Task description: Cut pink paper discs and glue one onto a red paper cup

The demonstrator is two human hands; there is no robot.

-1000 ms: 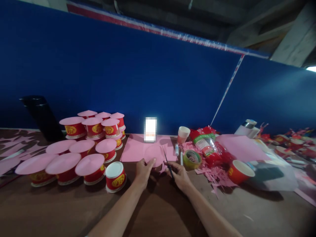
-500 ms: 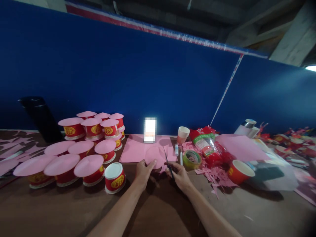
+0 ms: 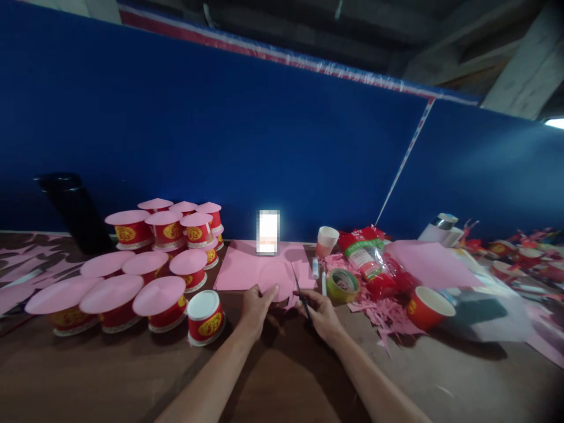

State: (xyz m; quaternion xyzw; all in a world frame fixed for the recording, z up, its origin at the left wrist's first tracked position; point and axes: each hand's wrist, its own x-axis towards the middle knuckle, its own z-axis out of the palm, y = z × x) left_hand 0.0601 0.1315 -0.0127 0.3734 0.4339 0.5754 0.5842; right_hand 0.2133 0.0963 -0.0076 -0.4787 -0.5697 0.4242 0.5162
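Observation:
Between thumb and fingers, my left hand [image 3: 259, 306] pinches a round pink paper disc [image 3: 277, 278] at its lower left edge. My right hand [image 3: 322, 314] is closed round dark scissors [image 3: 302, 299], whose blades point up and away beside the disc's right edge. Beneath and behind the disc lies a stack of pink paper sheets [image 3: 231, 267]. A small pink scrap [image 3: 291, 301] sits between the disc and the scissors. Left of my left hand, an upside-down red paper cup [image 3: 205, 317] with a yellow emblem stands without a paper top.
Several red cups with pink paper cone tops [image 3: 159, 295] stand in rows at left, near a black bottle [image 3: 73, 211]. A lit phone [image 3: 268, 232] leans at the back. Rightward are a tape roll [image 3: 343, 285], pink scraps [image 3: 392, 314], a red-green bag [image 3: 366, 252] and an orange cup [image 3: 428, 307].
Hardly anything differs. Both hands, the disc and the scissors keep almost the same place, and the whole view has shifted very slightly.

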